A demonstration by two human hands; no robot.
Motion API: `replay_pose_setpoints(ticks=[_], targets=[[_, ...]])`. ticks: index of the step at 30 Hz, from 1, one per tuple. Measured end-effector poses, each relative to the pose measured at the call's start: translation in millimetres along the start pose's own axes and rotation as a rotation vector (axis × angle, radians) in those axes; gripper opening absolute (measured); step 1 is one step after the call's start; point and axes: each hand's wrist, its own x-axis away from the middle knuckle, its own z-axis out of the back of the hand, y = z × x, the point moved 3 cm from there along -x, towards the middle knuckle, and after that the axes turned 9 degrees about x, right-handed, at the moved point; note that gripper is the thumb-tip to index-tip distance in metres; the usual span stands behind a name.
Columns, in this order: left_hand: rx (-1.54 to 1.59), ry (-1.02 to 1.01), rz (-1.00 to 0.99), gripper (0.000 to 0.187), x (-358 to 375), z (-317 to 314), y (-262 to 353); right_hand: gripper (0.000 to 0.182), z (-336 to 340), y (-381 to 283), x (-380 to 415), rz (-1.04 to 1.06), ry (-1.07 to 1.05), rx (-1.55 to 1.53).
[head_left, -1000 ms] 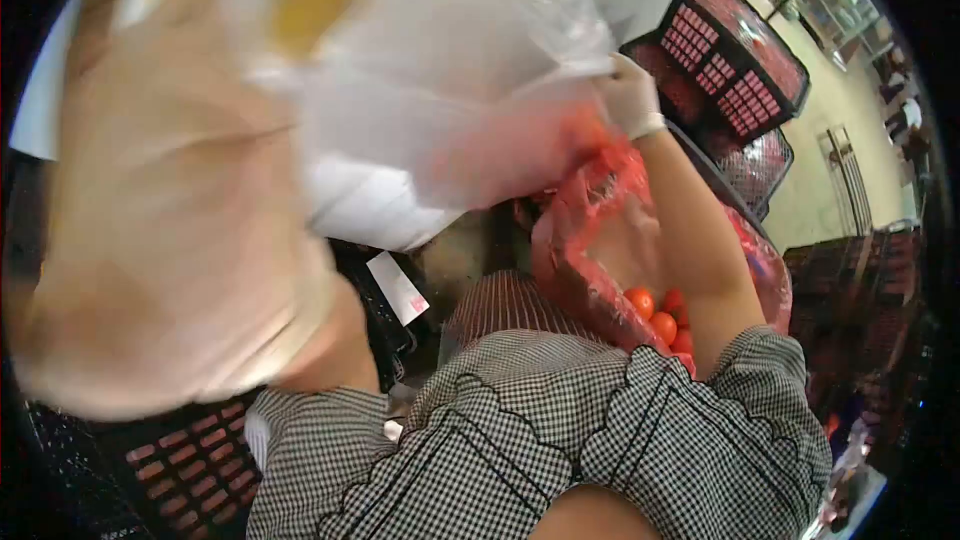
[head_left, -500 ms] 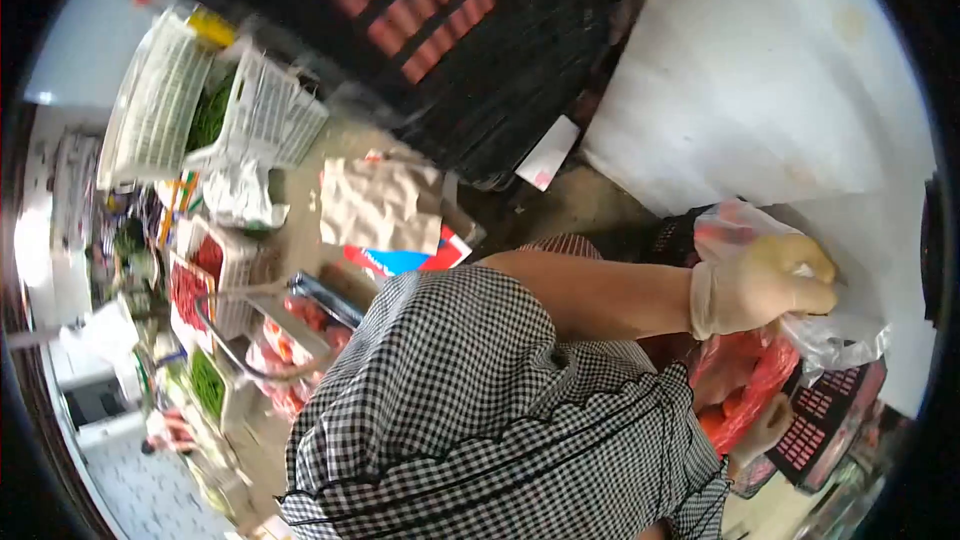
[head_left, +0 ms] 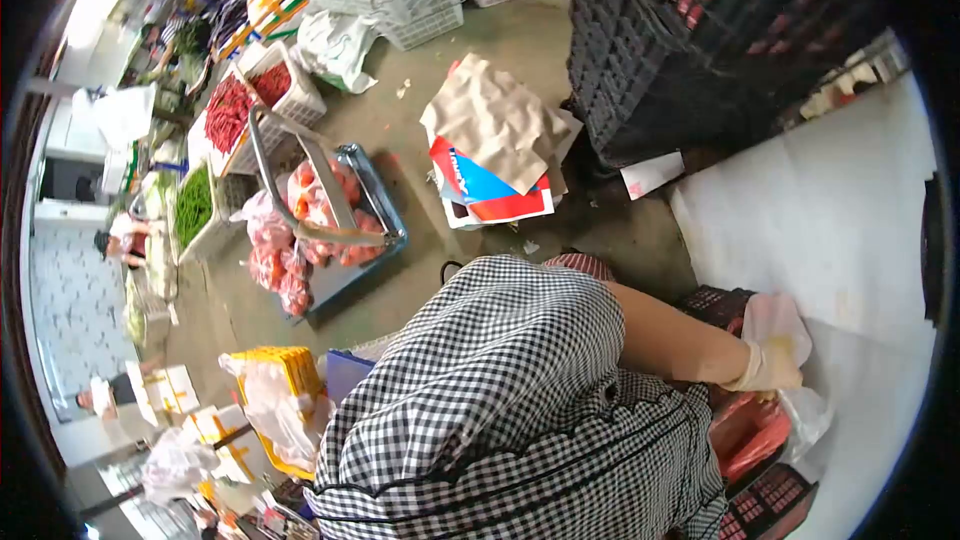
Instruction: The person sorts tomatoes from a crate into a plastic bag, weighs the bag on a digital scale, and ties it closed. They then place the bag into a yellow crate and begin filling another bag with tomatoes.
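Note:
My left hand (head_left: 775, 368), in a pale glove, reaches to the right beyond a black-and-white checked sleeve (head_left: 500, 340). Its fingers close on a clear plastic bag (head_left: 806, 420), whose thin film spreads on both sides of the glove. Just below the hand lies a red plastic bag (head_left: 752, 435); its contents are hard to make out. A dark crate (head_left: 770, 500) with red showing through its slots is beneath that. The checked clothing covers the area where my right hand would be, and I cannot see it.
A white panel (head_left: 820, 230) borders the right side. Stacked black crates (head_left: 640, 60) stand above it. Flattened cardboard (head_left: 495, 125) lies on the floor, near a blue trolley (head_left: 385, 200) carrying bagged red produce. A yellow crate (head_left: 290, 370) sits lower left; other people work farther off.
My view has swung, bringing the trolley and yellow crate into fuller sight. My left hand still grips the clear bag, now lower in view. My right hand, visible near the red bag before, is hidden.

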Motion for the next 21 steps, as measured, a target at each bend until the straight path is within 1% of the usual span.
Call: replay_pose_setpoints(ticks=[1, 2, 5, 6, 8, 10, 11, 13, 14, 15, 16, 17, 19, 20, 21], targets=[[-0.044, 0.036, -0.037, 0.031, -0.3, 1.7, -1.7, 0.040, 3.6, -3.9, -3.4, 0.001, 0.006, -0.021], [-0.184, -0.045, -0.144, 0.031, -5.6, -0.3, -5.7, 0.040, 5.0, -9.3, -5.0, -0.004, 0.005, -0.046], [-0.491, 0.007, -0.473, 0.031, -44.0, -15.2, -52.6, 0.040, 13.9, -21.8, -11.1, -0.021, 0.012, -0.133], [-0.284, -0.064, -0.272, 0.030, -15.5, -2.1, -15.4, 0.040, 16.0, -25.9, -13.2, -0.031, 0.017, -0.170], [-0.071, -0.124, -0.063, 0.029, 15.6, 5.9, 14.5, 0.040, 18.7, -34.1, -17.1, -0.047, 0.016, -0.238], [0.030, -0.037, 0.149, 0.027, 23.1, 10.4, 17.3, 0.040, 23.8, -40.4, -22.0, -0.063, 0.019, -0.309], [0.037, -0.028, 0.144, 0.027, 15.3, 8.1, 7.8, 0.040, 26.2, -44.6, -23.8, -0.068, 0.021, -0.353], [-0.198, -0.056, -0.044, 0.024, -13.8, -7.9, -27.0, 0.040, 29.3, -50.8, -28.3, -0.087, 0.027, -0.445], [-0.195, -0.043, -0.050, 0.024, -22.3, -11.5, -41.8, 0.041, 31.3, -53.0, -31.2, -0.092, 0.024, -0.500], [-0.237, -0.061, -0.148, 0.024, -24.6, -14.1, -46.8, 0.041, 32.6, -57.2, -31.3, -0.114, 0.029, -0.565], [-0.258, -0.066, -0.199, 0.023, -30.6, -15.0, -51.2, 0.041, 33.9, -60.3, -32.7, -0.131, 0.033, -0.631], [-0.278, -0.069, -0.251, 0.023, -27.5, -11.6, -43.1, 0.041, 35.7, -62.7, -33.2, -0.155, 0.038, -0.702], [-0.192, -0.100, -0.181, 0.023, -18.0, -9.5, -30.5, 0.041, 40.8, -69.3, -33.9, -0.193, 0.041, -0.861], [-0.163, -0.110, -0.158, 0.023, -5.7, -5.8, -13.0, 0.041, 43.8, -71.3, -32.9, -0.215, 0.047, -0.942], [-0.145, -0.099, 0.121, 0.022, 21.7, 8.6, 23.3, 0.041, 47.4, -74.2, -33.0, -0.234, 0.057, -1.030]])
